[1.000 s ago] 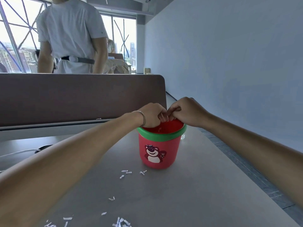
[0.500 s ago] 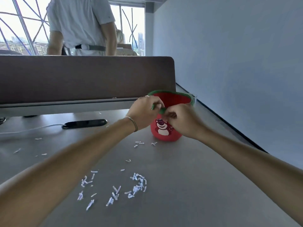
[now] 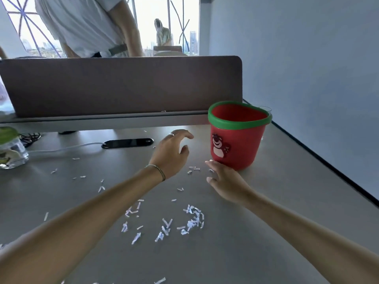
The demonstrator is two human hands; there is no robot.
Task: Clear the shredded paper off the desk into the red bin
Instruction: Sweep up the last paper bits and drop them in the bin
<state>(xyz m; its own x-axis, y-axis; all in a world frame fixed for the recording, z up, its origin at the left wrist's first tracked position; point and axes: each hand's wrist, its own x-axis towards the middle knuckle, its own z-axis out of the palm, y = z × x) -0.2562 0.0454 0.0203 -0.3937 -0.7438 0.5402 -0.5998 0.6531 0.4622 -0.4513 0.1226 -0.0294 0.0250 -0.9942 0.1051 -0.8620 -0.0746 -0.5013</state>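
The red bin [image 3: 239, 138], with a green rim and a bear sticker, stands upright on the grey desk [image 3: 266, 212] at the right. White shredded paper [image 3: 192, 221] lies scattered over the desk in front of it, densest near the middle, with a few bits [image 3: 193, 169] close to the bin's foot. My left hand [image 3: 171, 152] hovers left of the bin, fingers spread and curled, holding nothing. My right hand [image 3: 224, 181] is low over the desk just in front of the bin, fingers apart, fingertips near the bin's base.
A brown divider panel [image 3: 123, 85] closes the desk's far side. A black cable port [image 3: 128, 143] with a white cable sits below it. A clear bottle [image 3: 11, 152] stands at the far left. A person in a white shirt [image 3: 82, 25] stands behind the panel. The desk's right edge runs along the wall.
Both hands have left the bin's rim and come down toward the desk, opening their fingers. The view has tilted down, so more scattered paper shows.
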